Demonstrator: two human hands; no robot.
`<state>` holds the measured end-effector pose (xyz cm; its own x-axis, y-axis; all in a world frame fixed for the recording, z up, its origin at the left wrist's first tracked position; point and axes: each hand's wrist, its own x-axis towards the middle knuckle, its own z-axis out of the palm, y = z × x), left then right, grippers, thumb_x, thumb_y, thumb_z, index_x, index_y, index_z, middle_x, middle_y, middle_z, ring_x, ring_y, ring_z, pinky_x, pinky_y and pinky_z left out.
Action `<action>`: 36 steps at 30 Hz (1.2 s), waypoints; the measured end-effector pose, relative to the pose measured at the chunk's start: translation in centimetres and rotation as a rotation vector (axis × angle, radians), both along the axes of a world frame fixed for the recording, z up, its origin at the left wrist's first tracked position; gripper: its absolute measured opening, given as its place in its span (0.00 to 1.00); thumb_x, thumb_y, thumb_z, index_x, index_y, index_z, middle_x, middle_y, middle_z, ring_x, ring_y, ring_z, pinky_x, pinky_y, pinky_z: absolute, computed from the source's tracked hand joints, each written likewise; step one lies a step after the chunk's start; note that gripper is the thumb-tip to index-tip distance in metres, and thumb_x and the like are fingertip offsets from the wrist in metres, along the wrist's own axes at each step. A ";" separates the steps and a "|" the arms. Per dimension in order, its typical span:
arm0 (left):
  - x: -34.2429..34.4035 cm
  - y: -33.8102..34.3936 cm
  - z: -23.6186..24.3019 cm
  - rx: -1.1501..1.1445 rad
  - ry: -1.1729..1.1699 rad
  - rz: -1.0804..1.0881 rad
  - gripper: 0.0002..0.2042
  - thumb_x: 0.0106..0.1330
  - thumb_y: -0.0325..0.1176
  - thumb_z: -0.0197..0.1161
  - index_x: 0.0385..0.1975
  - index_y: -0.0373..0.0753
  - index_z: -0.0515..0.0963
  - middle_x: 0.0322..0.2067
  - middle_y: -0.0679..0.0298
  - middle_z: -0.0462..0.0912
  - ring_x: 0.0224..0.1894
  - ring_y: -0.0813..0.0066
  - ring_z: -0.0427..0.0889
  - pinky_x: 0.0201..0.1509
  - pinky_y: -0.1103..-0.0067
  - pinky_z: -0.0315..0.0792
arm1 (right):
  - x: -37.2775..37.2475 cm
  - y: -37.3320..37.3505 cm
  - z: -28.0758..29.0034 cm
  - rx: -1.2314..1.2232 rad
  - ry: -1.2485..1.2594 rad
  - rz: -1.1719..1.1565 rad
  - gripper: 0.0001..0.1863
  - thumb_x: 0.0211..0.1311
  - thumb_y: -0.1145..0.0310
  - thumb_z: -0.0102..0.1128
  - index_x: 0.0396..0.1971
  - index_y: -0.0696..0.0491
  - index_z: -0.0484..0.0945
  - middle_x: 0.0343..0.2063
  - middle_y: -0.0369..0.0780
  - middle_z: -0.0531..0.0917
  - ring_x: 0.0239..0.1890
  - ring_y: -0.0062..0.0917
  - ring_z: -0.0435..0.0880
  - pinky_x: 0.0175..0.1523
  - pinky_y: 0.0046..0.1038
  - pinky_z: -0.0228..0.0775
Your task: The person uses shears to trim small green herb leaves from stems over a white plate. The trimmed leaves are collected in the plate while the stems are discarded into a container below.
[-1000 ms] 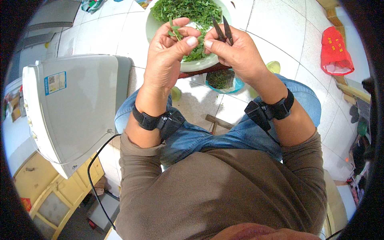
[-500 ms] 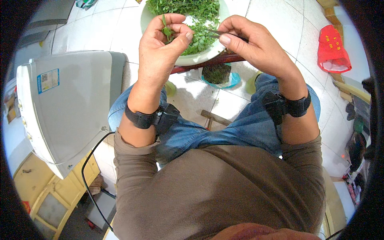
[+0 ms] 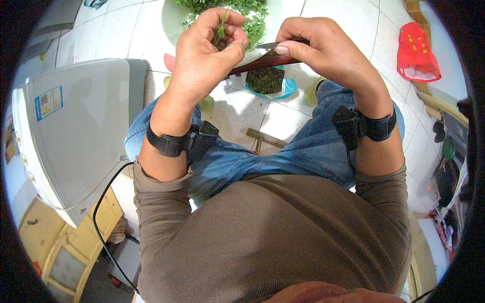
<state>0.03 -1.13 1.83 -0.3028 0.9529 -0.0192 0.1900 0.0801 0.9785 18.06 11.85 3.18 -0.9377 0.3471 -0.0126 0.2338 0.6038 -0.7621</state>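
My left hand [image 3: 199,63] is closed around a small green sprig [image 3: 221,33], its leaves showing between thumb and fingers. Pinched in my right hand [image 3: 331,55] is a slim pointed metal tool [image 3: 266,46] with a dark grip; whether it is a knife, scissors or tweezers I cannot tell. Its tip points left, a short gap from my left fingertips. Both hands are over the near rim of a pale green basin [image 3: 171,24] holding many leafy greens [image 3: 256,26]. The sprig's lower end is hidden inside my left hand.
Below the basin runs a dark red wooden edge [image 3: 265,62]. A blue plastic bag [image 3: 289,89] with dark plant scraps [image 3: 263,81] lies on the tiles between my feet. To the left is a large grey-white appliance [image 3: 86,126]; to the right, a red bag [image 3: 417,53].
The view has shifted a little, so the basin sits higher and further left. My left fingers have curled more around the sprig. The tool's tip shows further clear of the greens.
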 end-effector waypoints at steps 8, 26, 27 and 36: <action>0.1 0.1 -0.1 0.020 0.058 -0.010 0.13 0.55 0.22 0.62 0.41 0.35 0.74 0.30 0.71 0.76 0.35 0.85 0.73 0.43 0.86 0.68 | -0.1 -0.1 -0.3 0.037 -0.006 0.002 0.11 0.59 0.63 0.57 0.29 0.57 0.76 0.18 0.39 0.75 0.23 0.23 0.74 0.30 0.25 0.66; 0.4 0.2 -0.5 0.099 0.164 -0.019 0.11 0.56 0.24 0.60 0.40 0.35 0.75 0.26 0.70 0.76 0.29 0.86 0.75 0.32 0.87 0.72 | -0.3 -0.2 -0.5 0.049 0.008 0.015 0.12 0.59 0.62 0.56 0.27 0.57 0.75 0.17 0.40 0.74 0.21 0.26 0.73 0.29 0.27 0.65; 0.4 0.2 -0.5 0.091 0.154 -0.023 0.11 0.57 0.24 0.60 0.40 0.35 0.75 0.26 0.70 0.76 0.29 0.86 0.75 0.32 0.87 0.72 | -0.3 -0.2 -0.5 0.053 0.004 0.016 0.12 0.59 0.63 0.56 0.27 0.57 0.75 0.17 0.41 0.74 0.21 0.27 0.73 0.29 0.28 0.64; 0.8 0.1 -0.4 -0.020 0.059 -0.066 0.12 0.55 0.22 0.61 0.40 0.34 0.74 0.30 0.70 0.75 0.35 0.85 0.73 0.42 0.85 0.68 | 0.0 -0.2 -0.1 0.140 -0.064 0.022 0.11 0.56 0.63 0.58 0.27 0.57 0.75 0.17 0.42 0.72 0.21 0.31 0.72 0.28 0.31 0.62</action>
